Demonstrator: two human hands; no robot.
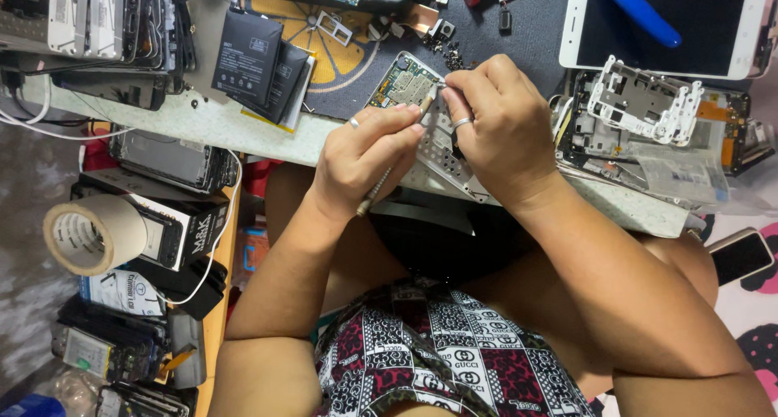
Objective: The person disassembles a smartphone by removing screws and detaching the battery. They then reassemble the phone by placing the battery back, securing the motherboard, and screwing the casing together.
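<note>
Speckled pale counter (pixel 243 129), crowded with phone parts. Left hand (pixel 365 153) grips a slim tool (pixel 389 174); right hand (pixel 498 125) pinches closed on the opened phone (pixel 405 85) at the counter's edge.

I pin an opened phone (pixel 421 117), circuit board bared, at the bench's near edge, tool (pixel 397 162) tip on it.

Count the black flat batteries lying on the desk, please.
2. One black battery lies left of the orange-slice mat; the second black battery lies partly under it, to its right. Others may be hidden in the clutter at the left.
</note>
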